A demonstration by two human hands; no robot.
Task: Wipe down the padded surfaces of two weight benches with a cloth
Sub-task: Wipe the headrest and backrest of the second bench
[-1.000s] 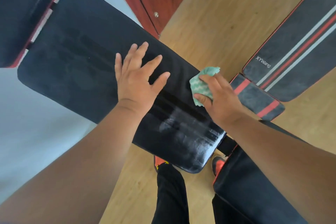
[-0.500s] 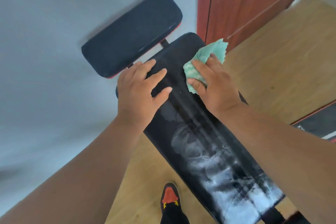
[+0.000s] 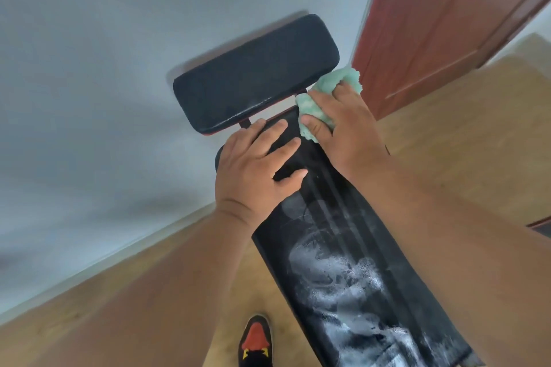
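A long black padded bench back [image 3: 343,247] runs from the lower right up to the middle, streaked with whitish wet marks along its lower half. Beyond its far end sits a separate black pad [image 3: 256,74] with a red underside. My right hand [image 3: 346,134] presses a crumpled green cloth [image 3: 325,92] onto the far right corner of the long pad, close to the gap between the two pads. My left hand [image 3: 256,170] lies flat on the pad beside it, fingers spread, holding nothing.
A grey wall [image 3: 89,98] fills the left and top. A red-brown wooden door [image 3: 447,24] stands at the upper right. Wooden floor [image 3: 462,128] lies on both sides of the bench. My black and red shoe [image 3: 256,340] is below the bench's left edge.
My right hand has slid the cloth along the pad from the near part up to its far end. My left hand followed along the pad. The view swung away from the second bench.
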